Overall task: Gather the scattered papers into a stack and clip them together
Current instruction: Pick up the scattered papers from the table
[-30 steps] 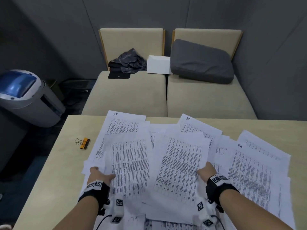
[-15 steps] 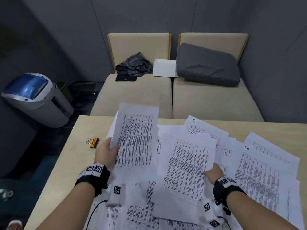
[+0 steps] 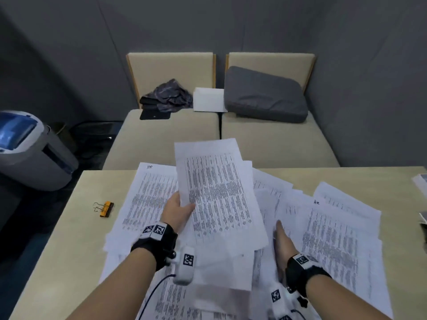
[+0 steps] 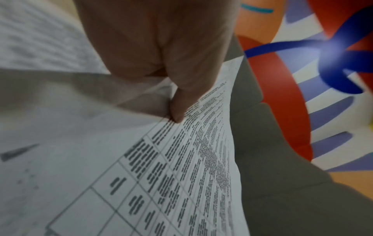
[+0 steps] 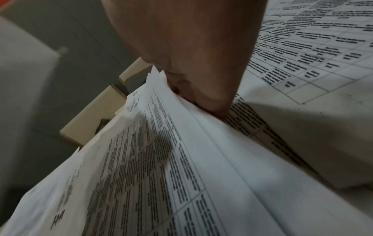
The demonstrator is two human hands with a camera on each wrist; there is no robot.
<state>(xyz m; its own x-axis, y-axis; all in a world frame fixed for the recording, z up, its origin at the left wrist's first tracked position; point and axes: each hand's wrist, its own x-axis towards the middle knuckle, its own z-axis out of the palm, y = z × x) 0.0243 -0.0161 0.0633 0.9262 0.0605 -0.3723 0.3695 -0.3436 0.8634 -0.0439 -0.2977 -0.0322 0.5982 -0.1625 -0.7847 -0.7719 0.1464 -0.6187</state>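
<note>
1. The lifted sheets [image 3: 215,195], lying flat a second ago, are now riding above the scattered papers [image 3: 332,236] on the table [image 3: 69,239].
2. The left hand [image 3: 176,210] is pinching their left edge, thumb on top.
3. The right hand [image 3: 282,239] is sliding under their right side, fingers straight; whether it is gripping, I cannot tell.
4. Gathering is only beginning; the binder clip [image 3: 105,209] is lying unused, well apart.

A handwritten mark reading roughly "HR" stands at the top corner of the white printed paper sheet [image 3: 150,192] left of the beige wooden table's [image 3: 69,239] centre, and again on another white sheet [image 3: 328,227] right of centre. The printed tables are too blurred to read.
</note>
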